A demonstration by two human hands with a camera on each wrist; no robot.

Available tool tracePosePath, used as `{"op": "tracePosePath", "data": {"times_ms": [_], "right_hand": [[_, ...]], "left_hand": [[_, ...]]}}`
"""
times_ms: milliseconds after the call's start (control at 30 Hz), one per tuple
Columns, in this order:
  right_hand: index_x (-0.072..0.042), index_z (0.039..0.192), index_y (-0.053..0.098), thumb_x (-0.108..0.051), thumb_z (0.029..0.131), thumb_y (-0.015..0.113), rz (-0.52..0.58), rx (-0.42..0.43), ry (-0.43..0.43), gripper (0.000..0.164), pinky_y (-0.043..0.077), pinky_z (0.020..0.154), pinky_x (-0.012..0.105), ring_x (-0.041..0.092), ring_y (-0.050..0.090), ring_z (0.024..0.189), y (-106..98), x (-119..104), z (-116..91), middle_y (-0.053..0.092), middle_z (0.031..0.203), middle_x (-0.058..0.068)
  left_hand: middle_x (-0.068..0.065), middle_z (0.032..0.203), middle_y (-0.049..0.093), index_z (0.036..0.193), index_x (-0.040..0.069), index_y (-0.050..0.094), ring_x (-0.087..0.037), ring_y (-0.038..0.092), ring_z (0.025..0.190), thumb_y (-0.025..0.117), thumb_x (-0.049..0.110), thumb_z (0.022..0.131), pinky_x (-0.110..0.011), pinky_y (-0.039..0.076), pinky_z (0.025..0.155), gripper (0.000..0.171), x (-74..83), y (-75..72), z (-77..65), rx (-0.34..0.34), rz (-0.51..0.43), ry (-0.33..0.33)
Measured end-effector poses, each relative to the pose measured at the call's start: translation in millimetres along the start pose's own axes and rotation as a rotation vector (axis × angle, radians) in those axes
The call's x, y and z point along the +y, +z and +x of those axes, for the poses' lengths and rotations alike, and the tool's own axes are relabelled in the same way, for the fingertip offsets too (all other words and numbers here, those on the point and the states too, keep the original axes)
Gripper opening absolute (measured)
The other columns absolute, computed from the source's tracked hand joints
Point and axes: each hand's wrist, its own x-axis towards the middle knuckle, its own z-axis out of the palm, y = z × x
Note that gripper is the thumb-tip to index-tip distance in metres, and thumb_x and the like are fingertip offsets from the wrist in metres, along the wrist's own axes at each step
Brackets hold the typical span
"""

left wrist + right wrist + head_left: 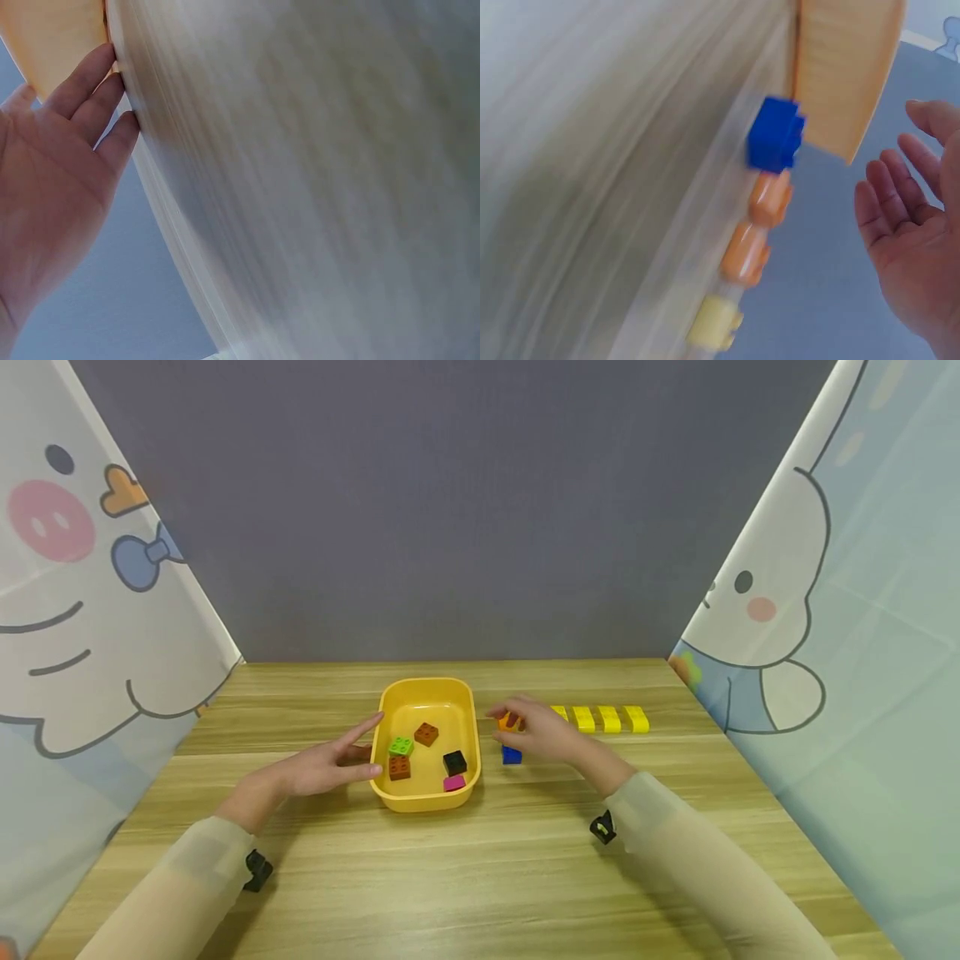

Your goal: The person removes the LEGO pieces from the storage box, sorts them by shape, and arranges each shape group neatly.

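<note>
My left hand (315, 767) rests against the left side of a yellow-orange plastic bin (427, 804), fingers extended. Inside the bin lie a green toy brick (401, 747), two brown bricks (426, 734), a black brick (454, 763) and a pink brick (454, 784). To the bin's right, my right hand (542, 731) hovers over an orange brick (510, 723), fingers loosely bent and holding nothing. A blue brick (512, 756) sits just nearer to me. The right wrist view shows the blue brick (772, 135) beside two orange bricks (744, 253); that hand is apart from them.
Several yellow bricks (610, 719) stand in a row right of my right hand, partly hidden by it. The wooden table (450, 885) ends at a grey back panel (450, 527). Printed cartoon curtains (885, 652) flank both sides.
</note>
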Motion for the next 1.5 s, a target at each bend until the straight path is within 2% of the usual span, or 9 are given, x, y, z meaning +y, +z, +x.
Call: {"op": "tracePosePath", "data": {"times_ms": [233, 433, 567, 733, 833, 1033, 1133, 1300, 1500], "right_hand": [[-0.018, 0.132, 0.063, -0.034, 0.101, 0.064, 0.043, -0.045, -0.132, 0.035, 0.054, 0.095, 0.038, 0.019, 0.060, 0.110, 22, -29, 24, 0.063, 0.131, 0.003], [-0.016, 0.131, 0.065, -0.034, 0.102, 0.062, 0.034, -0.114, -0.183, 0.034, 0.053, 0.101, 0.045, 0.025, 0.059, 0.118, 46, -54, 50, 0.062, 0.132, 0.003], [-0.014, 0.134, 0.064, -0.032, 0.102, 0.063, 0.027, -0.153, -0.205, 0.036, 0.052, 0.101, 0.039, 0.024, 0.059, 0.118, 59, -66, 63, 0.062, 0.133, 0.005], [-0.016, 0.132, 0.066, -0.027, 0.100, 0.067, 0.008, -0.179, -0.207, 0.034, 0.050, 0.097, 0.025, 0.017, 0.061, 0.113, 73, -68, 70, 0.064, 0.128, 0.001], [-0.019, 0.129, 0.068, -0.027, 0.098, 0.069, -0.024, -0.183, -0.186, 0.031, 0.051, 0.093, 0.022, 0.013, 0.062, 0.108, 78, -66, 71, 0.064, 0.126, -0.003], [-0.031, 0.130, 0.068, -0.035, 0.098, 0.070, -0.161, -0.225, -0.204, 0.032, 0.052, 0.083, 0.021, 0.008, 0.059, 0.095, 85, -65, 72, 0.063, 0.122, -0.008], [-0.034, 0.130, 0.067, -0.035, 0.098, 0.070, -0.192, -0.232, -0.202, 0.033, 0.051, 0.081, 0.022, 0.006, 0.057, 0.090, 85, -67, 71, 0.062, 0.118, -0.008], [-0.036, 0.124, 0.068, -0.032, 0.096, 0.072, -0.192, -0.231, -0.170, 0.029, 0.052, 0.082, 0.024, 0.005, 0.056, 0.089, 85, -69, 70, 0.061, 0.115, -0.010], [-0.035, 0.118, 0.066, -0.034, 0.095, 0.074, -0.169, -0.255, -0.159, 0.024, 0.052, 0.087, 0.025, 0.004, 0.059, 0.099, 85, -68, 71, 0.061, 0.112, -0.017]], "left_hand": [[-0.016, 0.160, 0.041, 0.159, 0.053, 0.001, -0.039, 0.041, 0.146, 0.062, 0.061, 0.095, -0.066, 0.037, 0.113, 0.090, -2.0, -0.1, 0.4, -0.001, -0.005, -0.005], [-0.015, 0.159, 0.042, 0.160, 0.051, 0.001, -0.040, 0.043, 0.145, 0.062, 0.060, 0.095, -0.065, 0.041, 0.110, 0.090, -2.1, -0.8, 1.1, -0.010, -0.010, 0.002], [-0.014, 0.158, 0.043, 0.161, 0.049, 0.001, -0.038, 0.044, 0.144, 0.062, 0.059, 0.096, -0.064, 0.042, 0.110, 0.090, -2.0, -0.8, 1.8, -0.016, -0.020, 0.018], [-0.013, 0.158, 0.043, 0.162, 0.047, 0.001, -0.036, 0.044, 0.144, 0.062, 0.057, 0.096, -0.061, 0.044, 0.110, 0.090, -2.0, -0.4, 2.6, -0.017, -0.034, 0.034], [-0.014, 0.158, 0.043, 0.162, 0.046, 0.001, -0.036, 0.044, 0.144, 0.062, 0.056, 0.097, -0.059, 0.045, 0.109, 0.090, -1.7, -0.6, 2.9, -0.014, -0.034, 0.044], [-0.014, 0.158, 0.043, 0.162, 0.046, 0.001, -0.036, 0.044, 0.144, 0.062, 0.054, 0.097, -0.058, 0.045, 0.109, 0.090, -1.4, -1.6, 1.8, -0.017, -0.042, 0.045], [-0.014, 0.159, 0.042, 0.162, 0.046, 0.000, -0.036, 0.043, 0.145, 0.062, 0.055, 0.098, -0.059, 0.044, 0.109, 0.089, -1.1, -1.8, 1.4, -0.020, -0.042, 0.045], [-0.014, 0.158, 0.044, 0.161, 0.047, 0.001, -0.036, 0.045, 0.144, 0.061, 0.056, 0.098, -0.060, 0.043, 0.110, 0.089, -1.2, -1.8, 1.6, -0.012, -0.033, 0.047], [-0.013, 0.156, 0.046, 0.161, 0.048, 0.001, -0.036, 0.046, 0.143, 0.061, 0.056, 0.097, -0.060, 0.043, 0.110, 0.088, -1.9, -2.9, 2.4, -0.011, -0.030, 0.039]]}}
